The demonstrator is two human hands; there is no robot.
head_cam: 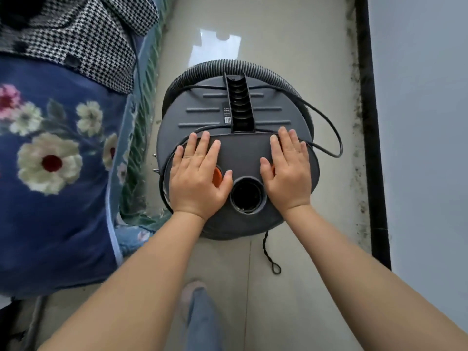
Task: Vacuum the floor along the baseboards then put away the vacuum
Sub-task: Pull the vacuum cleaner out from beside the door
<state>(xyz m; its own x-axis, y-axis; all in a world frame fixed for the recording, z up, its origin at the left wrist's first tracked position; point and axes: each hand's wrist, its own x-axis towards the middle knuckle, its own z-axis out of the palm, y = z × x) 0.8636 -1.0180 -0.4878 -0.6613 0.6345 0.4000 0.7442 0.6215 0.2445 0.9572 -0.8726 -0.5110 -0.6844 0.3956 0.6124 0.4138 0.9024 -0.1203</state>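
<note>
Your vacuum [235,153] stands in a narrow strip of floor [286,34], hemmed by the bed [55,173] close on its left and the black baseboard [369,122] on its right. You have bare floor ahead of it and a slimmer lane on its right, but there the cord [329,125] loops out and a braided string [269,252] trails near you. Both your hands [200,176] [287,171] lie flat on the lid, flanking the open port [247,195], with the hose [253,65] coiled round the far rim.

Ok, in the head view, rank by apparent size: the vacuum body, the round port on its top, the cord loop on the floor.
1. vacuum body
2. round port
3. cord loop, smallest, though it lies lower than the port, so slightly unsure.
</note>
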